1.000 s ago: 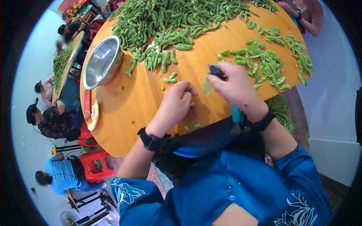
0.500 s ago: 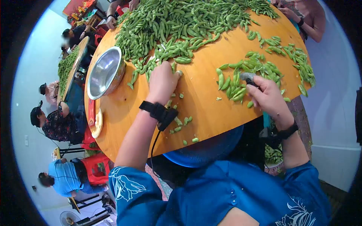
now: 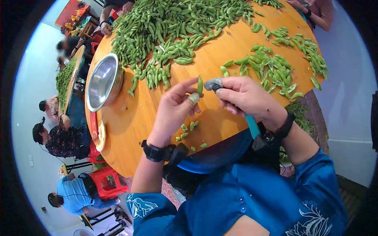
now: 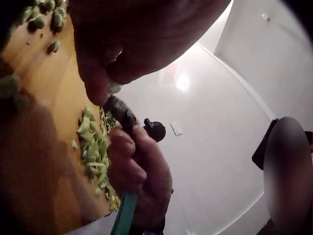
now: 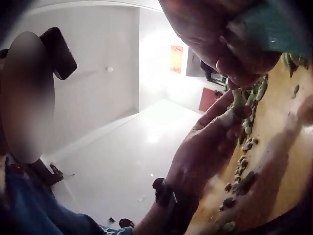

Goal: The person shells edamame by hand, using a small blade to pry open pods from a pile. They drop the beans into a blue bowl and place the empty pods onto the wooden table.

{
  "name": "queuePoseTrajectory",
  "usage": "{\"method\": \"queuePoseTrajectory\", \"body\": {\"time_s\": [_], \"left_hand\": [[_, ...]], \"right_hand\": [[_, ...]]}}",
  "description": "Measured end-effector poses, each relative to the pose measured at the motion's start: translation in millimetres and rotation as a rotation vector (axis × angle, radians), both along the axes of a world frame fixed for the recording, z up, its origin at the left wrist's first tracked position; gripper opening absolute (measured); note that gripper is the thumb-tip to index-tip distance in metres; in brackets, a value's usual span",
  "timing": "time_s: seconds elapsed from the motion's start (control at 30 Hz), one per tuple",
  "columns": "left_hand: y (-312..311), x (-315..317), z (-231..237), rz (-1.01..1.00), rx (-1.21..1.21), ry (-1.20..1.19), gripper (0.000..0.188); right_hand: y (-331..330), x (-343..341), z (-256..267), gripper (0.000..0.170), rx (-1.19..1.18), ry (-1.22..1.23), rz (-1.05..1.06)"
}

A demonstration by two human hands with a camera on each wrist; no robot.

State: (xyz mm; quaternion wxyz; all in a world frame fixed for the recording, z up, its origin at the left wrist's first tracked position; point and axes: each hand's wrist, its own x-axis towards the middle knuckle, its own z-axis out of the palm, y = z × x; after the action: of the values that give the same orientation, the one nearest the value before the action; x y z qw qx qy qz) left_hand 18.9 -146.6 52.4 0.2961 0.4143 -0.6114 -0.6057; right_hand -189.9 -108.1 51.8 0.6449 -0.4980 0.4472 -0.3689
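My left hand (image 3: pixel 170 112) pinches a single green soybean pod (image 3: pixel 200 85) upright between thumb and fingers, over the table (image 3: pixel 141 129). A pale covering wraps the left thumb tip. Just right of the pod is my right hand (image 3: pixel 254 94), its fingers curled round a teal handle (image 3: pixel 252 125) that sticks out below the palm. A grey and black wrap (image 3: pixel 213 83) at its fingertips points at the pod. In the right wrist view the left hand (image 5: pixel 203 142) reaches up to the right fingertips. Several shelled beans (image 3: pixel 185 129) lie below the left hand.
A large pile of pods (image 3: pixel 169 27) covers the far side. Opened pods (image 3: pixel 271 69) lie at the right. A metal colander (image 3: pixel 103 82) stands left, above a curved pale object (image 3: pixel 101 135). Below the table edge is a blue basin (image 3: pixel 214 157). Other people sit around.
My left hand has come back from the edge of the pile with a pod in its fingers. My right hand has moved left, from the opened pods to beside the left hand.
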Motion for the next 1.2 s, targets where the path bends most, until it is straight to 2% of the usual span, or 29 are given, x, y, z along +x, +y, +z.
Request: {"method": "queuePoseTrajectory", "body": {"time_s": [0.13,0.33,0.47,0.63,0.87,0.93,1.07,1.2], "left_hand": [[8.0,9.6,-12.5,0.016,-0.105,0.002,0.039],[18.8,12.5,-25.1,0.06,-0.107,0.055,0.039],[18.3,10.2,-31.5,0.072,-0.156,0.093,0.037],[16.8,10.0,-37.2,0.146,-0.19,0.106,0.021],[15.4,15.1,-33.3,0.121,-0.139,0.121,0.018],[14.1,16.5,-34.2,0.07,-0.082,0.223,0.019],[9.6,22.1,-32.5,-0.009,0.012,0.249,0.023],[5.9,25.3,-32.0,-0.077,0.132,0.327,0.027]], "right_hand": [[2.7,15.9,1.7,0.018,0.044,-0.033,0.01],[5.7,28.5,-3.3,0.017,0.033,0.063,0.015],[7.1,36.9,-1.9,0.016,0.047,0.026,-0.016],[6.4,47.6,-6.2,0.015,0.059,-0.031,-0.052],[4.5,51.0,-11.2,0.017,0.101,-0.139,-0.087],[4.4,48.9,-10.4,0.017,0.14,-0.182,-0.088],[4.9,42.3,-7.4,0.017,0.186,-0.174,-0.104],[1.0,32.1,-7.3,0.016,0.25,-0.295,-0.028]]}}
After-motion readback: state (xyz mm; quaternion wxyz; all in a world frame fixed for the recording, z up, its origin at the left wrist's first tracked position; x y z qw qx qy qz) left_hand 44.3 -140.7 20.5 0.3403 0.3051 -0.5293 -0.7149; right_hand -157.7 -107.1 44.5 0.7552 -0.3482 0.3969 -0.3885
